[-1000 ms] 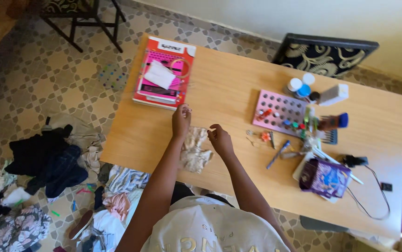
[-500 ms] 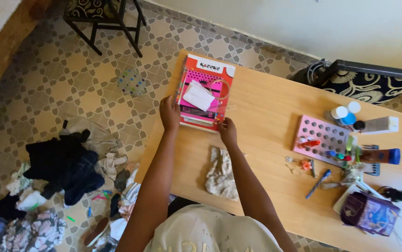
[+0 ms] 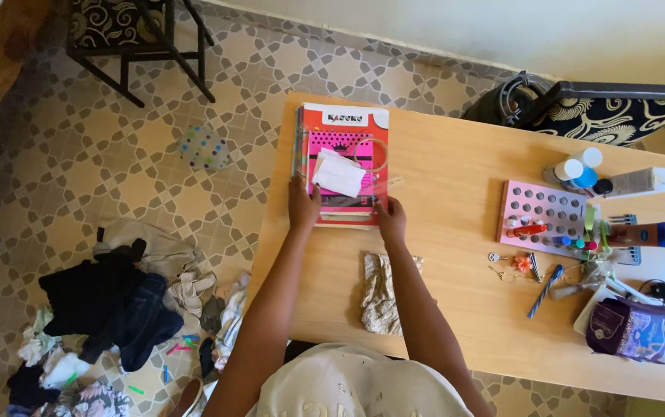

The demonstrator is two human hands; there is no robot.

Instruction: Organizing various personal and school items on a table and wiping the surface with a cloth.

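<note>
A stack of red and pink books (image 3: 342, 139) lies at the far left corner of the wooden table (image 3: 456, 162), with a white folded cloth (image 3: 337, 174) and a clear ring on top. My left hand (image 3: 303, 207) grips the stack's near left edge. My right hand (image 3: 391, 218) holds its near right corner. A crumpled beige cloth (image 3: 380, 293) lies on the table just below my right hand, between my forearms.
To the right are a pink board with holes (image 3: 542, 218), small jars (image 3: 578, 171), a comb, pens, a purple pouch (image 3: 632, 329) and a black cable. Chairs (image 3: 618, 108) stand behind the table. Clothes (image 3: 108, 293) are heaped on the tiled floor at left.
Both hands left the beige cloth and reached forward to the book stack. They now grip its near edge, closer together than half a second ago.
</note>
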